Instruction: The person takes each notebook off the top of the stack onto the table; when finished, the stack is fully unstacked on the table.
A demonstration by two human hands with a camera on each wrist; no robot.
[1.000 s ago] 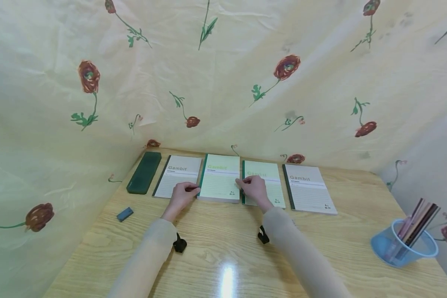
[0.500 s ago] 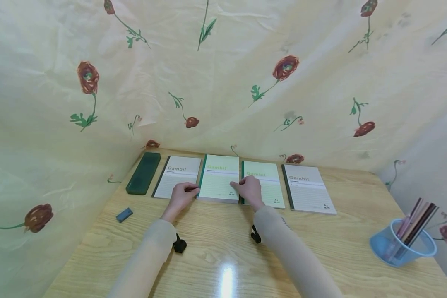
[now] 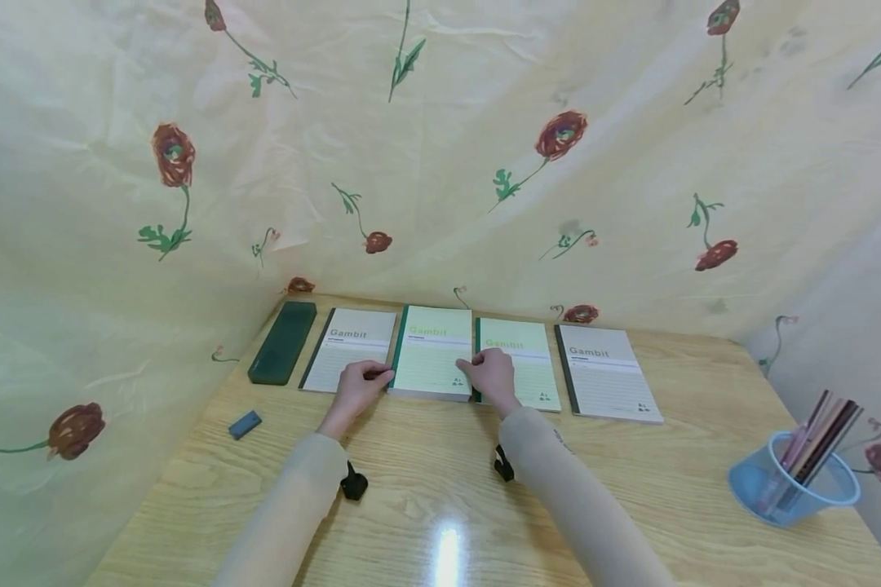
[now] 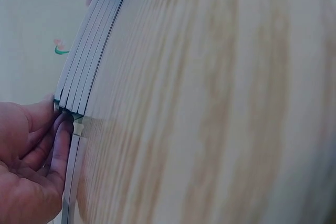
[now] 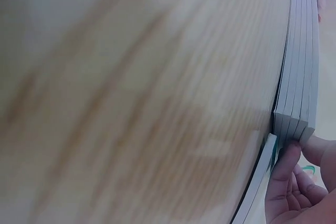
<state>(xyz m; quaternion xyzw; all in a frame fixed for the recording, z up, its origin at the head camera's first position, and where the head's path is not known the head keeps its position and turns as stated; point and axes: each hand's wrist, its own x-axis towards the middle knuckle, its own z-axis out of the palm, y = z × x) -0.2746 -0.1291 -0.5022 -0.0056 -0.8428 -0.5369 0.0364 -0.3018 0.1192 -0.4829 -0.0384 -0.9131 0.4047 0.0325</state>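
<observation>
Several Gambit notebooks with pale green covers form a neat stack (image 3: pixel 426 338) on the table, the green spine on the left. My left hand (image 3: pixel 358 385) pinches the stack's spine side near its front corner. On the opposite edge my right hand (image 3: pixel 492 377) grips it, thumb on the cover and curled fingers at the side. In the left wrist view the page edges (image 4: pixel 97 45) line up closely. From the right wrist, the fingers (image 5: pixel 286 169) touch the stack's corner. Flat on either side lie a black-spined notebook (image 3: pixel 356 334) and a green-spined notebook (image 3: pixel 536 371).
Another black-spined notebook (image 3: pixel 609 375) lies farther right. A dark green case (image 3: pixel 284 342) and a small blue eraser-like block (image 3: pixel 245 424) are at the left. A blue cup (image 3: pixel 759 481) of pencils stands at the right. Floral cloth (image 3: pixel 440 163) hangs behind the table.
My right hand has slid slightly left, so its thumb reaches farther onto the top cover. The left hand and the notebooks stay in place.
</observation>
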